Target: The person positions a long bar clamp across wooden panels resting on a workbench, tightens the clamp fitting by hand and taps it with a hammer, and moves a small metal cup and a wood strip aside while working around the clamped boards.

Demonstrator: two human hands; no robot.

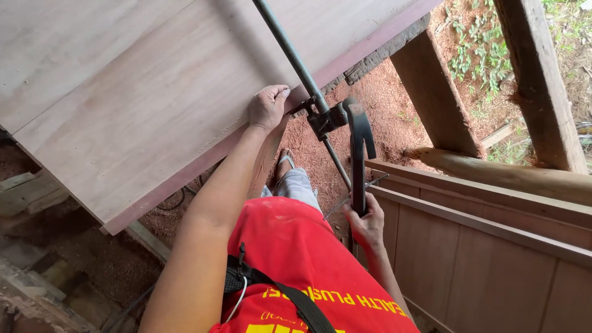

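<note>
Nearest, a red shirt (296,259) fills the bottom centre of the view, crossed by a black strap (290,293). Right hand (365,225), low and right of centre, is wrapped closed around the dark handle of a claw hammer (357,154); hammer stands roughly upright, its curved black head just right of a clamp jaw. Below the hands: grey trouser leg (299,185) and a foot in a sandal (285,161) on reddish sawdust ground (388,117).

Left arm stretches forward and up. Left hand (266,108) sits on the near edge of a large pale wooden panel (142,92), fingers curled over the edge, thumb on top; it grips the board rim and nothing else.

Just right of that hand, a black bar clamp fitting (324,117) bites the panel edge. Its long grey steel bar (287,46) runs from top centre diagonally down past the fitting towards the knee. The panel has a reddish-brown edge strip and spans the upper left of the scene, tilted.

Right side: brown panelled wooden frame (493,246), near to mid. Farther off, heavy rough timber posts (431,92) and a horizontal log (493,169). Farthest, green weeds (478,49) at top right. Far left, lower: stacked timber offcuts (31,191) in shadow.
</note>
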